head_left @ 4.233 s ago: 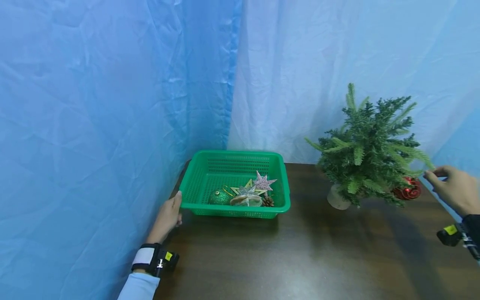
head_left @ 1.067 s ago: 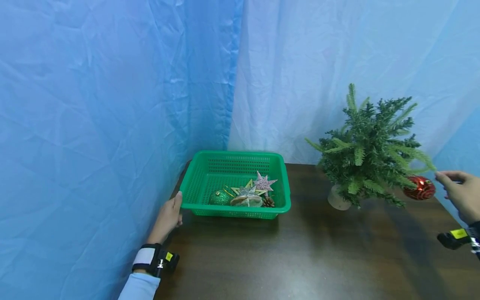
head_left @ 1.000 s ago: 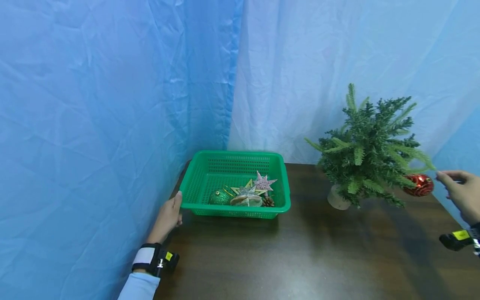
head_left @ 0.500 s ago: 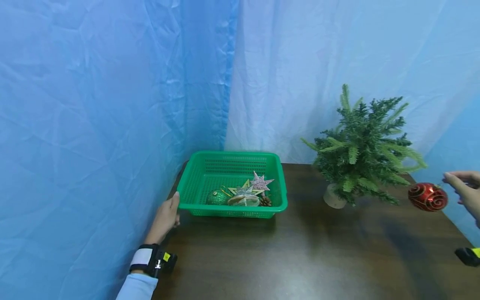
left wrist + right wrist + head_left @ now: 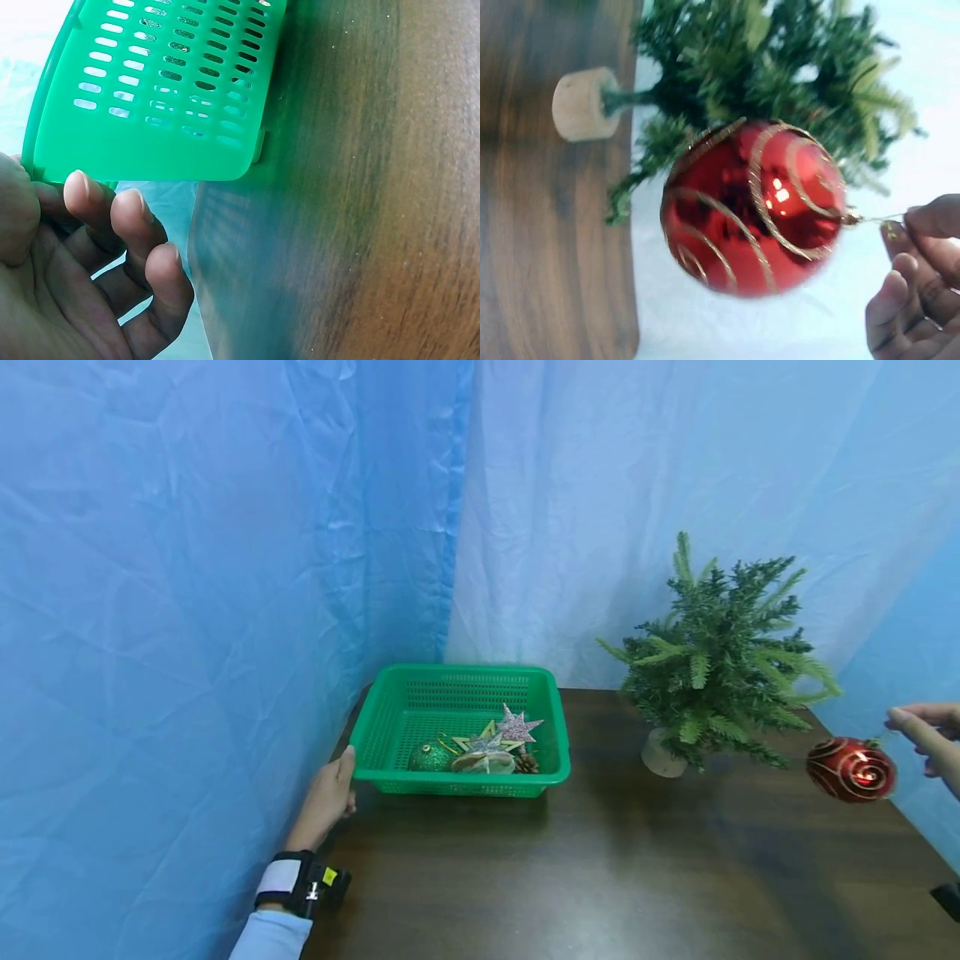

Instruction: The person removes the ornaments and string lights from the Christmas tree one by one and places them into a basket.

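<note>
My left hand point(image 5: 327, 797) pinches the near left corner of a green plastic basket point(image 5: 366, 727) between thumb and forefinger; the other fingers point(image 5: 131, 214) are loosely curled below the rim. Inside the basket lie a green glitter bauble point(image 5: 431, 757), a pinkish glitter star point(image 5: 515, 724), a pine cone point(image 5: 527, 763) and a star-shaped ornament point(image 5: 486, 745). At the right edge, my right hand point(image 5: 933, 731) pinches the thin gold cord of a red Christmas bauble point(image 5: 852, 769). The bauble, with gold glitter swirls point(image 5: 761, 191), hangs clear of the table, right of a small artificial Christmas tree point(image 5: 720, 660).
The tree stands in a pale round base point(image 5: 663, 755) on a dark wooden table point(image 5: 585, 868), to the right of the basket. Blue cloth point(image 5: 187, 610) rises on the left, and lighter cloth point(image 5: 562, 527) stands behind the table.
The red bauble was beside the tree's right branches; my right hand has drawn it away to the right and nearer. My left hand keeps its grip on the basket. The view has shifted slightly.
</note>
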Motion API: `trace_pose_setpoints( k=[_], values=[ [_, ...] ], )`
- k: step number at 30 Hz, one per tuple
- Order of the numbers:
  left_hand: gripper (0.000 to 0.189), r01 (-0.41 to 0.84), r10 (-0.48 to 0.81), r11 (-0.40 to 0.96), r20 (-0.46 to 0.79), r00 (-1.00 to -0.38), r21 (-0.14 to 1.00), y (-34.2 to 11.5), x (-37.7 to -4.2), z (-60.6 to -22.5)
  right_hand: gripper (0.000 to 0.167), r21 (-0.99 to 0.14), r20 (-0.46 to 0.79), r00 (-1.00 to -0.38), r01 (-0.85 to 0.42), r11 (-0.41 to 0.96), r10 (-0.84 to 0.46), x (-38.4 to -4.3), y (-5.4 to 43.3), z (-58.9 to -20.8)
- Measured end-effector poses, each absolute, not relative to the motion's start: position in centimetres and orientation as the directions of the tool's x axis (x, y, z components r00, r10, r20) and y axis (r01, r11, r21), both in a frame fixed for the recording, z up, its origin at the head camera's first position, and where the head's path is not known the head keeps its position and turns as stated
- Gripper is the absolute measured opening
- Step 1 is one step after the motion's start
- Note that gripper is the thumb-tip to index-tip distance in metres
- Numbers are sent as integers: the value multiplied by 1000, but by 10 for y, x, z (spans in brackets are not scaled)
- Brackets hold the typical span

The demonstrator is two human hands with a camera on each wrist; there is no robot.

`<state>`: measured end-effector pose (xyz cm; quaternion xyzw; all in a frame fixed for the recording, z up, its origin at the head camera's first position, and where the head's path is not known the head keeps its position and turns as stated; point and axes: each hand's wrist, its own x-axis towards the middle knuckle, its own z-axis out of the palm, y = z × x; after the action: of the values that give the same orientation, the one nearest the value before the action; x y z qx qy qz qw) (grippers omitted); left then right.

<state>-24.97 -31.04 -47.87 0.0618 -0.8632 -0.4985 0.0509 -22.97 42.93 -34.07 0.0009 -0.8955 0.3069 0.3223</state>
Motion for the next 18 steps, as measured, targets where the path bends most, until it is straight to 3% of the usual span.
trace_pose_setpoints(
  k=[8, 18],
  values=[
    [64, -50, -154, 493, 31, -988, 868, -310, -249, -479, 31, -514, 573, -807, -223, 828, 139, -212, 415, -327],
    [66, -55, -149, 486, 20, -989, 872, -310, -250, -479, 30, -507, 590, -805, -313, 803, 58, -186, 377, -306]
  ],
)
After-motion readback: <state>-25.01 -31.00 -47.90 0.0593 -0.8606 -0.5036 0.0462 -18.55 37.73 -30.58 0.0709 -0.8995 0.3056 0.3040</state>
